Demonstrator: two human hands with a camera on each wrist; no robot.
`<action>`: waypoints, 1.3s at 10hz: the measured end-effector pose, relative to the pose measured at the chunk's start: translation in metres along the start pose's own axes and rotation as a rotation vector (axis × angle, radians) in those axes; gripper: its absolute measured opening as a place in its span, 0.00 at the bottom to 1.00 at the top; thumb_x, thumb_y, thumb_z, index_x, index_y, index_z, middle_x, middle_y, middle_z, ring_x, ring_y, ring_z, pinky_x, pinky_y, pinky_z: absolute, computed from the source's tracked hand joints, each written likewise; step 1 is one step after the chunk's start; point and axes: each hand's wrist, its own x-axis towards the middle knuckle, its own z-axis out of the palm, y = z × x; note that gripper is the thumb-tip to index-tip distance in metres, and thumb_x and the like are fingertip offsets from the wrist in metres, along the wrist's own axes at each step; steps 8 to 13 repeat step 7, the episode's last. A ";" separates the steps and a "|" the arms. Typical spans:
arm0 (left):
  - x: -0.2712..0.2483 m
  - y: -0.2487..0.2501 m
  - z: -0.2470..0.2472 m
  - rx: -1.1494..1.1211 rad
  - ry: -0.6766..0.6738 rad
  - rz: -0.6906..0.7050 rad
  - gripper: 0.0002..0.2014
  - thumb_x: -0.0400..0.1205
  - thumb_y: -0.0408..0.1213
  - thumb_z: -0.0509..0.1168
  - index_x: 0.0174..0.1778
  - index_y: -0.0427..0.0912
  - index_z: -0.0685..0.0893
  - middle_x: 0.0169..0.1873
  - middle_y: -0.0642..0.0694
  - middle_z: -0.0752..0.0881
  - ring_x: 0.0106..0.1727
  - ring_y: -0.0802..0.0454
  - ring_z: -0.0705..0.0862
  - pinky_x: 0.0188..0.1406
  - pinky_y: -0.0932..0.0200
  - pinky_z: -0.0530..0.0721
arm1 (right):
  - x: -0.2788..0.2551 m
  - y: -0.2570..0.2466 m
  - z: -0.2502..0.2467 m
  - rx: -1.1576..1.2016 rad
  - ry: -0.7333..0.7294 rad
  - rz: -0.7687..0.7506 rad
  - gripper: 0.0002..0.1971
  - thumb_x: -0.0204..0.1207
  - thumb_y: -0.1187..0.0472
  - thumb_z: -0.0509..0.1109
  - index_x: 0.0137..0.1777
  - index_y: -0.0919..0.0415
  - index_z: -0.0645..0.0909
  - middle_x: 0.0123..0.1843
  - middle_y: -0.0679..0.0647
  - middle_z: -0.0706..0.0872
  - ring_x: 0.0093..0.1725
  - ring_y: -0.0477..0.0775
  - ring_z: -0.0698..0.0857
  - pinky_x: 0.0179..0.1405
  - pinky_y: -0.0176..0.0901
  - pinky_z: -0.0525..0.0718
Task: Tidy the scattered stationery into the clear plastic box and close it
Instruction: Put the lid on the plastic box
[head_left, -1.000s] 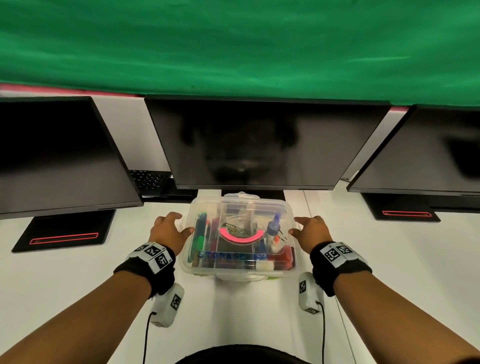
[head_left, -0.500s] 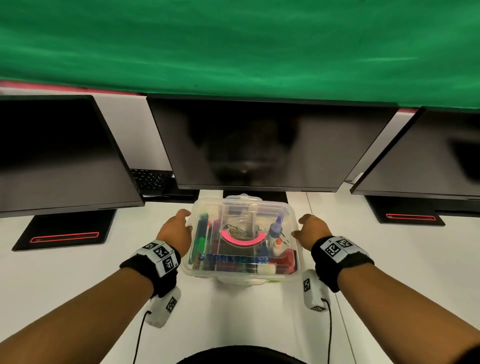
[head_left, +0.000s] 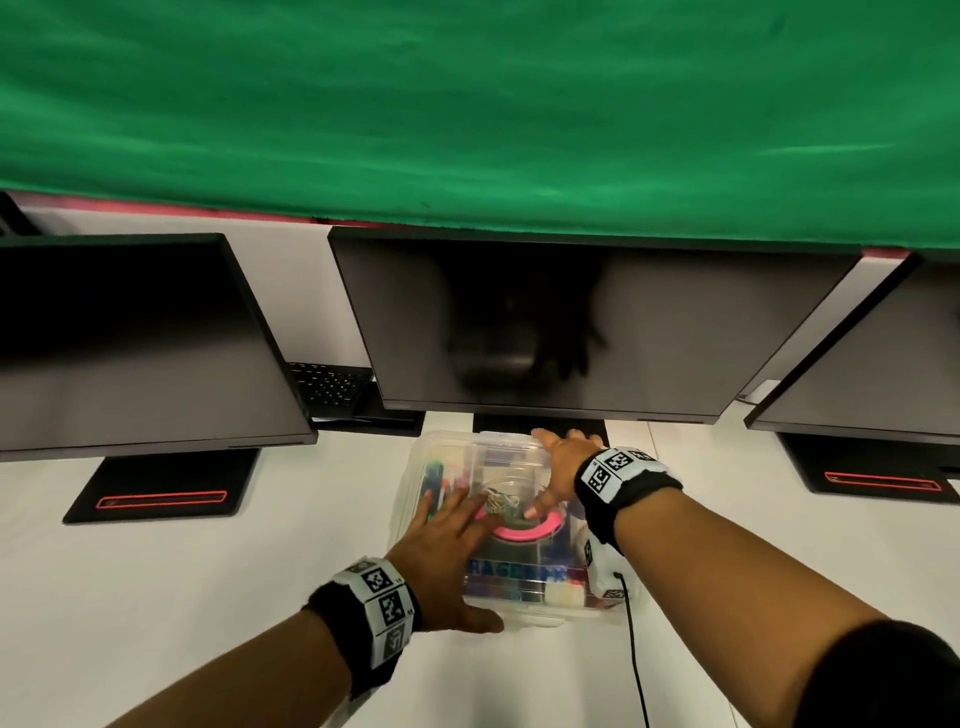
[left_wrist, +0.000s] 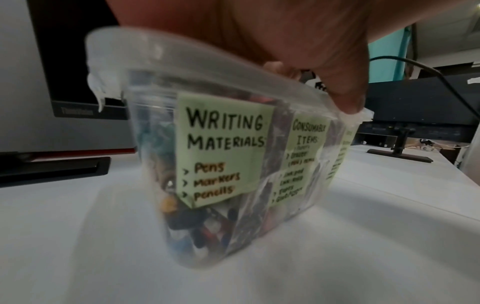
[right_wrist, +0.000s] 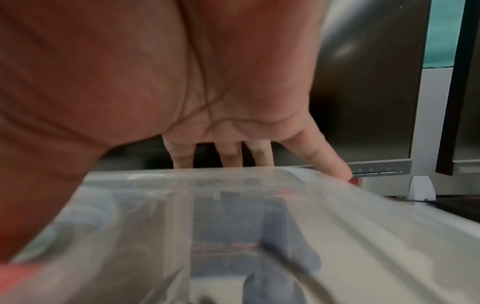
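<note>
On the white desk (head_left: 208, 571) below the middle monitor (head_left: 571, 322), the clear plastic box (head_left: 431, 457) sits lidded (stationery inside). Left hand (head_left: 447, 545) lies flat on top, fingers straight; right hand (head_left: 563, 467) spreads flat across the far edge.

Colours and patterns on and around the clear plastic box (head_left: 511, 447).

The box is colourless and transparent; blue lettering (head_left: 514, 570) runs across its lid. Inside: a pink ring (head_left: 524, 531), green markers (head_left: 434, 475), multicoloured paper clips (head_left: 501, 501). Pale green labels (left_wrist: 221, 148) on its side carry black headings and orange list words. Wristbands (head_left: 626, 480) are black, with white tags printed in black square codes. Monitors (head_left: 566, 322) are black, their bases (head_left: 161, 486) marked with red outlined strips. The desk (head_left: 156, 582) is white, the backdrop (head_left: 467, 104) green.
</note>
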 end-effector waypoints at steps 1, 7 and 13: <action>0.000 0.004 -0.001 -0.013 -0.002 -0.008 0.55 0.68 0.70 0.65 0.82 0.54 0.39 0.83 0.49 0.37 0.83 0.45 0.32 0.78 0.41 0.27 | 0.007 -0.003 -0.002 -0.007 0.002 0.001 0.59 0.47 0.41 0.86 0.78 0.40 0.55 0.77 0.59 0.65 0.76 0.69 0.64 0.71 0.67 0.71; -0.061 -0.046 0.021 -0.231 0.275 -0.037 0.31 0.77 0.70 0.45 0.74 0.61 0.64 0.78 0.69 0.44 0.78 0.59 0.63 0.80 0.72 0.47 | -0.068 0.071 0.030 0.408 0.248 -0.086 0.43 0.53 0.26 0.73 0.68 0.42 0.72 0.70 0.50 0.73 0.71 0.51 0.75 0.71 0.41 0.74; -0.061 -0.046 0.021 -0.231 0.275 -0.037 0.31 0.77 0.70 0.45 0.74 0.61 0.64 0.78 0.69 0.44 0.78 0.59 0.63 0.80 0.72 0.47 | -0.068 0.071 0.030 0.408 0.248 -0.086 0.43 0.53 0.26 0.73 0.68 0.42 0.72 0.70 0.50 0.73 0.71 0.51 0.75 0.71 0.41 0.74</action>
